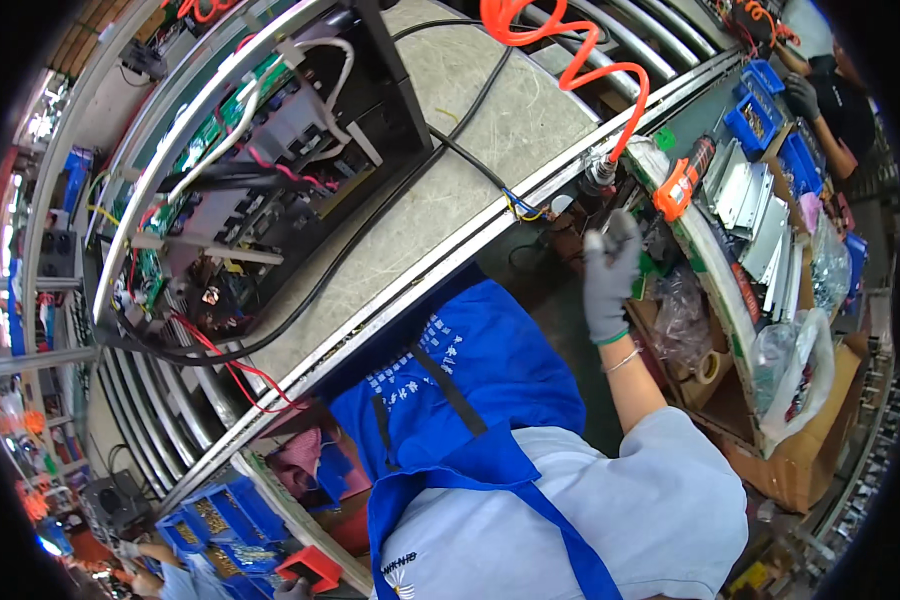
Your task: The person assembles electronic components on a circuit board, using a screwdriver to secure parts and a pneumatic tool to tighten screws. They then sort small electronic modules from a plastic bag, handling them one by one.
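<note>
My right hand (pixel 611 285), in a grey glove, is raised beside the workbench rail with thumb and fingers apart. I see nothing held in it. Just beyond its fingertips hangs a metal-bodied air tool (pixel 598 172) on a coiled orange hose (pixel 642 105). An orange handheld tool (pixel 678 190) lies on the side shelf to the right. At the bottom edge, a grey-gloved hand, seemingly my left hand (pixel 292 590), is by a red bin (pixel 313 566); its fingers are mostly cut off. An open black-framed appliance (pixel 270 190) with circuit boards and wires stands on the bench.
A black cable (pixel 345 270) runs across the bench top (pixel 510 120), ending in bare coloured wires. Metal brackets (pixel 750 205), blue bins (pixel 755 120) and plastic bags fill the right shelf. More blue bins (pixel 225 515) sit lower left. Rollers (pixel 165 400) flank the bench. Co-workers are at both sides.
</note>
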